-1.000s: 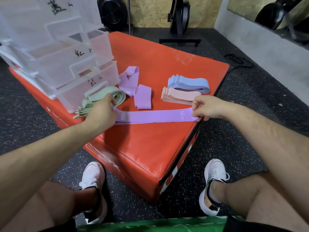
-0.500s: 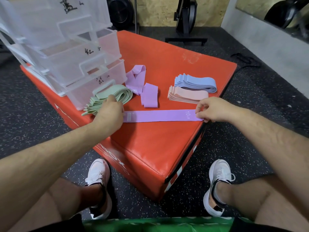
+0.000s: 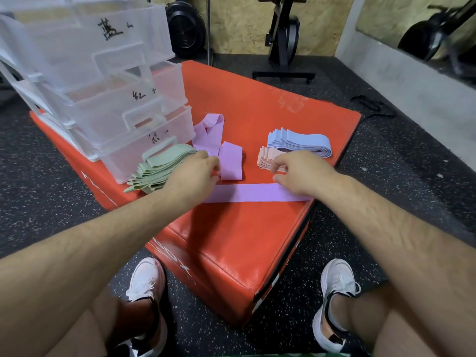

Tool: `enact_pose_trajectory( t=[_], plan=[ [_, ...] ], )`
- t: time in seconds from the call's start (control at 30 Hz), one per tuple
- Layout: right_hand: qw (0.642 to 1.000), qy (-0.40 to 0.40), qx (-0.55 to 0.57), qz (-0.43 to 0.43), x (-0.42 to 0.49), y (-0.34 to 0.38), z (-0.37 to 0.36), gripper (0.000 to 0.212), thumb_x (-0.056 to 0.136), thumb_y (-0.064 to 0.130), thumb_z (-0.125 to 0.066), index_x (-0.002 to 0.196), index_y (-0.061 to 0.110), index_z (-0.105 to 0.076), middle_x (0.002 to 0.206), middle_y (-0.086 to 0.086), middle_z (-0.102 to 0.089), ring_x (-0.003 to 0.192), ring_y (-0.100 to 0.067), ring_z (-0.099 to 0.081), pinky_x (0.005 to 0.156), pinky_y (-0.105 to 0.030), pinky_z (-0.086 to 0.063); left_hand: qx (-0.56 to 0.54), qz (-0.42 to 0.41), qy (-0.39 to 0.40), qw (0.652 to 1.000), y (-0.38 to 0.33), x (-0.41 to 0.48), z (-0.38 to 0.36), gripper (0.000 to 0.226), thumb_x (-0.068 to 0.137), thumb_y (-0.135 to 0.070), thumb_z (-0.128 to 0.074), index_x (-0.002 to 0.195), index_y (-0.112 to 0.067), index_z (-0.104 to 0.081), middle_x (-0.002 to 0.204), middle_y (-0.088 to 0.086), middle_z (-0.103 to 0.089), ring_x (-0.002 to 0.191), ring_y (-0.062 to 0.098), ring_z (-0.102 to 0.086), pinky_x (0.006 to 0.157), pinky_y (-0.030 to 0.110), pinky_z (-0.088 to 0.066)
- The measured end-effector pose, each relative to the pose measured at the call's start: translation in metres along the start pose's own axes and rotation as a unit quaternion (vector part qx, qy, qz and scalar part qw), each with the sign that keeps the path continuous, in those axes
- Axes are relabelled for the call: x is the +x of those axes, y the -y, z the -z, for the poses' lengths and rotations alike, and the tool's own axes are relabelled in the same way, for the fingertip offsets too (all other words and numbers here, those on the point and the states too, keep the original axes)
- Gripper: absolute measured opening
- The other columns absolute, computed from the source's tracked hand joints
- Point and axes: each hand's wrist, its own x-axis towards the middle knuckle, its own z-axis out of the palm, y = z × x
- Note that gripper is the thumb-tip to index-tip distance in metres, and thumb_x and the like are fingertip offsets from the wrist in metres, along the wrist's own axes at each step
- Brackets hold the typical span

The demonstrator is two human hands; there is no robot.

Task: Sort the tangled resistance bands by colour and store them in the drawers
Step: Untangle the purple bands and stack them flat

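A purple band (image 3: pixel 247 193) lies flat and straight across the near part of the red padded box (image 3: pixel 231 240). Behind it sits a twisted, folded purple band (image 3: pixel 231 161). My left hand (image 3: pixel 195 172) pinches that folded band's left edge with curled fingers. My right hand (image 3: pixel 301 172) hovers over the flat band's right half, its fingers loosely curled and holding nothing, just in front of the pink stack (image 3: pixel 264 157). A blue stack (image 3: pixel 304 143) lies behind the pink one. A green stack (image 3: pixel 159 168) lies left of my left hand.
A clear plastic drawer unit (image 3: pixel 116 106) with handwritten labels stands at the box's left, its drawers pulled out stepwise. The box's right and near edges drop to speckled black floor, where my two white shoes rest. Gym equipment stands by the back wall.
Both hands let go of the flat purple band's ends. My left hand moved up to the folded purple band, and my right hand moved left from the box edge toward the pink stack.
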Motion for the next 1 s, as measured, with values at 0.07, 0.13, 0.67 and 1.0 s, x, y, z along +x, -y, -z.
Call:
enact_pose_trajectory(
  t=[0.07, 0.13, 0.67, 1.0],
  plan=[
    [0.999, -0.007, 0.002, 0.032, 0.004, 0.02, -0.001, 0.014, 0.093, 0.035, -0.06, 0.104, 0.034, -0.068, 0.1, 0.007, -0.06, 0.1, -0.019, -0.058, 0.074, -0.029, -0.039, 0.007, -0.035, 0.009, 0.999, -0.008, 0.011, -0.006, 0.021, 0.083, -0.02, -0.067, 0.103, -0.017, -0.07, 0.1, 0.007, -0.061, 0.089, 0.033, -0.057, 0.079, 0.04, -0.044],
    [0.999, -0.021, 0.01, 0.048, 0.009, 0.035, -0.002, 0.015, 0.093, 0.036, -0.06, 0.105, 0.036, -0.068, 0.102, 0.008, -0.061, 0.106, -0.02, -0.06, 0.079, -0.031, -0.045, 0.017, -0.04, 0.048, 0.998, -0.016, 0.021, -0.013, 0.027, 0.082, -0.021, -0.065, 0.109, -0.019, -0.069, 0.108, 0.006, -0.058, 0.091, 0.034, -0.057, 0.081, 0.043, -0.047],
    [0.923, -0.034, 0.374, 0.081, 0.03, 0.043, 0.032, 0.048, 0.081, -0.002, -0.067, 0.125, 0.016, -0.06, 0.119, 0.0, -0.064, 0.102, -0.009, -0.061, 0.085, -0.012, -0.048, -0.434, 0.122, 0.01, 0.893, -0.036, 0.041, 0.074, 0.01, 0.084, -0.011, -0.065, 0.08, -0.019, -0.068, 0.075, 0.009, -0.068, 0.064, 0.019, -0.063, 0.061, 0.037, -0.055],
    [0.846, -0.05, 0.531, 0.018, 0.016, 0.057, 0.041, 0.009, 0.088, 0.003, -0.072, 0.093, 0.01, -0.072, 0.08, -0.008, -0.068, 0.071, -0.014, -0.062, 0.065, -0.03, -0.05, -0.358, 0.028, -0.141, 0.923, -0.044, 0.015, 0.086, 0.033, 0.084, -0.025, -0.076, 0.111, -0.027, -0.057, 0.12, 0.003, -0.049, 0.1, 0.015, -0.058, 0.081, 0.024, -0.052]
  ],
)
